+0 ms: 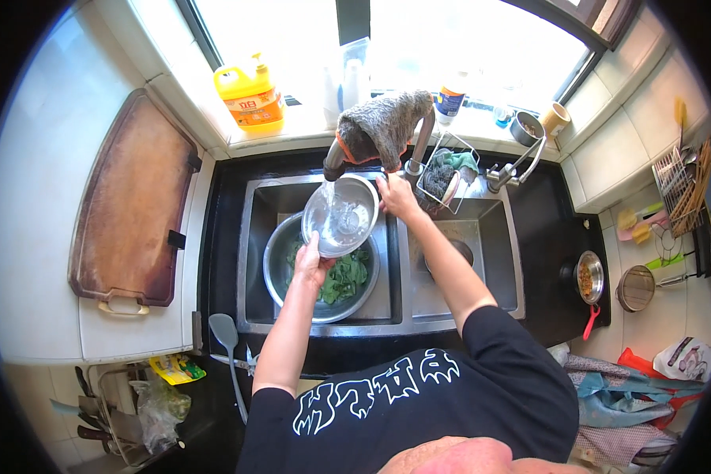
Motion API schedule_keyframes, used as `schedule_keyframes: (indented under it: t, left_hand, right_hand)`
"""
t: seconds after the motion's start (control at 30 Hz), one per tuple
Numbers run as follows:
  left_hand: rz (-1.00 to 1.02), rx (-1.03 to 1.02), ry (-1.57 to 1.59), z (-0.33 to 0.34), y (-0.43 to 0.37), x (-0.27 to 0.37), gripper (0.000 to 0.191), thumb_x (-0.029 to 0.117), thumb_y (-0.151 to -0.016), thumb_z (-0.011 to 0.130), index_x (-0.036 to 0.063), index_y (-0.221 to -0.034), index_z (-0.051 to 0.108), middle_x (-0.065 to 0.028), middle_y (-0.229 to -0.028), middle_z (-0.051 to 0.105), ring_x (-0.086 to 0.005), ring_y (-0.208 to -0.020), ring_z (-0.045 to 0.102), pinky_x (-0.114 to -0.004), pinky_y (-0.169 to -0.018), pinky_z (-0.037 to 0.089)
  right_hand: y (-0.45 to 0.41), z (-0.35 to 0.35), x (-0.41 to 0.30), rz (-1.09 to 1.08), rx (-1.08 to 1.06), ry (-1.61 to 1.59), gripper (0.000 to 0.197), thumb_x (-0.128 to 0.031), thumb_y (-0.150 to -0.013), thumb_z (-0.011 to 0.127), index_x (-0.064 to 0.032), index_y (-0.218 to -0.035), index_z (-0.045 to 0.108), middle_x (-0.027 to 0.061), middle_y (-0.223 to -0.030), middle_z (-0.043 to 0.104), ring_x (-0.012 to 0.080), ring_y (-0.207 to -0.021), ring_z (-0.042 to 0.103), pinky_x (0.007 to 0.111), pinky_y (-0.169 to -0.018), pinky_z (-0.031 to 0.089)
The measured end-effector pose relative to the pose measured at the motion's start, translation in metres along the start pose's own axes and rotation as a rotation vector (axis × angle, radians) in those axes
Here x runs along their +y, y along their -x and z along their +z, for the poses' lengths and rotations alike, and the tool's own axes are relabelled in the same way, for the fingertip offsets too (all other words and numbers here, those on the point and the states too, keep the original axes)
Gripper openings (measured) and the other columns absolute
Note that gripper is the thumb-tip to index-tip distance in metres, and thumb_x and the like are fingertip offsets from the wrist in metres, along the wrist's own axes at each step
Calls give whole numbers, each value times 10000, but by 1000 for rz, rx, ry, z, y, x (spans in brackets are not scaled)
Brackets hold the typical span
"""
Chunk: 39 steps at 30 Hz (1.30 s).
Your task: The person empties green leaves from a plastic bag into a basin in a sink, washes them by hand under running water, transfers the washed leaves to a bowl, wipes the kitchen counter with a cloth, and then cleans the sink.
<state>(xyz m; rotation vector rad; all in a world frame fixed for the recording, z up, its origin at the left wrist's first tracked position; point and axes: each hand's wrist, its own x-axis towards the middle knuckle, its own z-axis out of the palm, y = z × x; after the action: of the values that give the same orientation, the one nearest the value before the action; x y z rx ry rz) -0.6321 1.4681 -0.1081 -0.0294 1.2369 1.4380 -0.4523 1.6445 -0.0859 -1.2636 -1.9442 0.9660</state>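
Note:
My left hand (314, 263) grips the near edge of a shallow metal bowl (358, 204), tilted under water running from the faucet spout (334, 163). A grey cloth (385, 121) is draped over the faucet. My right hand (396, 195) is raised beside the bowl's right edge, at the faucet's base below the cloth; what its fingers touch there is not clear. Beneath the bowl, a larger metal basin (271, 278) holding green leafy vegetables (343, 281) rests in the left sink compartment (385, 296).
A wire caddy (450, 172) with scrubbers and cloths stands behind the right sink compartment (497, 260). A small pan (592, 278) lies on the right counter. A cutting board (133, 207) leans at left; a grey spatula (228, 338) lies at the near-left edge.

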Motion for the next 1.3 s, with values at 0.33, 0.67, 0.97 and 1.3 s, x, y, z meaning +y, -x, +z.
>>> schedule_keyframes:
  t: [0.33,0.67,0.97,1.3]
  left_hand:
    - [946,154,-863,-1,-1,58,162,134,-786,540,-7,-834,601,-146,-675,619,-256,-626,611,-381,-625,476]
    - [987,292,-1948,69,77,101,368,46,-798,547,35,-1159,475,-194,-967,587,-358,-770,644,-442,-677,536]
    - [1659,271,-2138,-2,60,96,393,103,-774,546,129,-1165,570,-133,-1238,520,-185,-610,591,-290,-537,515]
    - [891,759,-963,-150,-8,116,347,98,-847,484,15,-1183,488,-187,-990,592,-335,-678,643,-416,-608,540]
  right_hand:
    - [74,21,-23,458,-351,-993,583,-582,-909,374,-119,-1260,416,128,-1010,618,205,-660,644,294,-477,532]
    - [46,87,-32,220,-252,-13,224,-223,-840,593,-49,-976,559,129,-759,615,260,-609,629,352,-504,523]
    - [-40,9,38,-677,408,1216,286,-141,-753,534,1,-979,635,134,-1188,510,257,-1147,453,359,-844,479]
    - [52,58,-50,-743,-161,861,135,-144,-744,563,-47,-837,576,144,-974,560,305,-990,563,411,-847,439]
